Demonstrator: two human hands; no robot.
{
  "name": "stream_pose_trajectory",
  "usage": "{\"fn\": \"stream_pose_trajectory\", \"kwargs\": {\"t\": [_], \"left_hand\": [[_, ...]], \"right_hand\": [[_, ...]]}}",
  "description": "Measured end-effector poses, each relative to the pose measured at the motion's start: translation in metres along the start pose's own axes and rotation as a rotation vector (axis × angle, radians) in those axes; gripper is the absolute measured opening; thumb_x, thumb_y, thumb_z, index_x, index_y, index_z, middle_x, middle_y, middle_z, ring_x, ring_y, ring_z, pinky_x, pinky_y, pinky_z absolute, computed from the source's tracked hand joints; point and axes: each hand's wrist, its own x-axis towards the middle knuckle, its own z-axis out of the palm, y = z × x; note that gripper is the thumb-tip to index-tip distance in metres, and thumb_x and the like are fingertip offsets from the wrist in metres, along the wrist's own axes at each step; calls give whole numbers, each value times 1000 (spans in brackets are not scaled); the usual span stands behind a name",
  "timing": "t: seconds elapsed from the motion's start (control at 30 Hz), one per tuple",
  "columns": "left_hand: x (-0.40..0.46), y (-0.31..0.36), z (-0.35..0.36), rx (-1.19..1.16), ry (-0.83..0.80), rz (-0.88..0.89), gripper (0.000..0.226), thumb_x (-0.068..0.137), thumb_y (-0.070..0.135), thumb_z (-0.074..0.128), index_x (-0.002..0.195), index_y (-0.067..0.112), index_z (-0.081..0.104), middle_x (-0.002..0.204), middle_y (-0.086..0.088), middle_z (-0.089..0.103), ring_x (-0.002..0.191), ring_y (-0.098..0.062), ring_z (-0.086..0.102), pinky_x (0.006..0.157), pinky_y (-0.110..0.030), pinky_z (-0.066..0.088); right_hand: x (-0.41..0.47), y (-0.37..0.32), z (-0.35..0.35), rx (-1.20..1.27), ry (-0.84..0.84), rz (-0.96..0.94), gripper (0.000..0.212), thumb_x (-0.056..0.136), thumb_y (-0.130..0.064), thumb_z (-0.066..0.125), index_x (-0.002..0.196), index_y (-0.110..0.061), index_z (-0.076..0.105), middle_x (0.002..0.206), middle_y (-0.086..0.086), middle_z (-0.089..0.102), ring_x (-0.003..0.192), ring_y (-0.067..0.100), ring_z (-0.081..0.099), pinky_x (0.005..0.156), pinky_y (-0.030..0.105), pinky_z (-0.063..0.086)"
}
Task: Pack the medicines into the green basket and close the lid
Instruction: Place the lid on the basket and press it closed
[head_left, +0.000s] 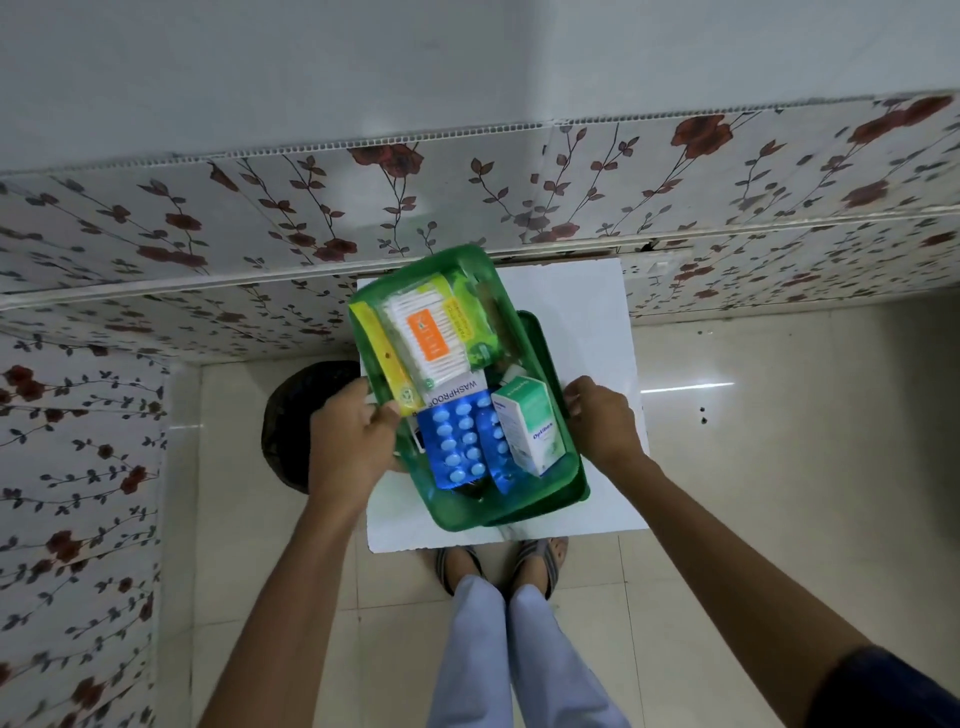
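The green basket (447, 512) sits skewed on a small white table (587, 322). Inside lie a cotton swab pack with an orange label (431, 338), a yellow box (387, 358), a green packet (475, 325), a white "Washproof" box (457, 392), blue blister strips (457, 441) and a white-and-green medicine box (530, 423). A second green piece, apparently the lid (576, 483), juts out from under the basket on the right. My left hand (348, 441) grips the basket's left rim. My right hand (602, 421) holds the right edge of the lid.
The table stands against a floral-patterned wall panel (260, 223). A dark round object (291, 415) rests on the tiled floor left of the table. My feet in sandals (498, 561) are just under the table's near edge.
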Motion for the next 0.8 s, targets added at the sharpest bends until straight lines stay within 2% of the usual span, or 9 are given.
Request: {"fn": "stream_pose_trajectory", "kwargs": {"t": [0.17,0.27,0.37,0.47,0.57,0.63,0.7,0.77,0.8], "left_hand": [[8,5,-10,-52,-6,-46,21,89,4,49,96,21,59,93,-15,68,73,-35,69,62,-57,57],[14,0,-6,-31,-42,-60,19,89,6,50,98,18,60,97,-19,69,74,-36,69,60,-57,57],[16,-2,7,-13,-87,-75,18,89,5,49,102,11,60,98,-20,68,74,-33,68,55,-53,58],[17,1,23,-4,-124,-82,15,89,5,48,98,11,60,97,-21,68,75,-36,68,58,-55,58],[19,2,29,-19,-145,-87,17,89,10,52,104,9,61,98,-21,69,76,-37,69,59,-55,58],[19,0,27,-55,-170,-104,27,90,17,54,115,9,59,102,-22,68,78,-37,68,64,-53,59],[18,-2,23,-111,-193,-136,39,91,25,51,128,14,51,109,-19,65,86,-34,68,68,-47,59],[18,-4,18,-154,-201,-125,42,93,28,46,134,19,45,113,-13,64,93,-28,66,70,-41,59],[18,-4,17,-167,-203,-110,42,94,28,45,136,22,43,114,-10,64,96,-25,65,71,-38,58]], "right_hand": [[-3,-1,-29,65,134,59,29,86,-7,49,111,-7,62,104,16,71,93,34,64,80,35,50],[-15,-11,-66,120,256,49,24,87,-15,46,97,-3,65,88,18,70,75,32,62,69,37,54],[-38,-31,-91,155,343,2,32,81,-29,49,99,-7,61,84,7,63,75,25,58,66,33,51],[-60,-59,-87,190,267,-25,36,77,-37,54,105,-15,51,86,2,59,77,24,59,71,36,52],[-75,-75,-53,85,174,-134,40,77,-40,60,105,-16,43,94,7,62,83,27,60,69,37,53],[-78,-78,-30,-2,217,-256,51,76,-46,61,112,-12,48,104,10,62,90,29,58,69,36,51],[-74,-79,-19,-94,264,-319,53,75,-45,60,113,-9,55,104,13,64,89,32,59,68,39,51],[-67,-77,-17,-179,314,-308,45,73,-37,67,109,-12,59,105,16,63,92,37,58,71,44,50],[-64,-76,-17,-204,325,-282,47,70,-36,71,110,-15,59,112,17,59,101,38,55,78,48,49]]}}
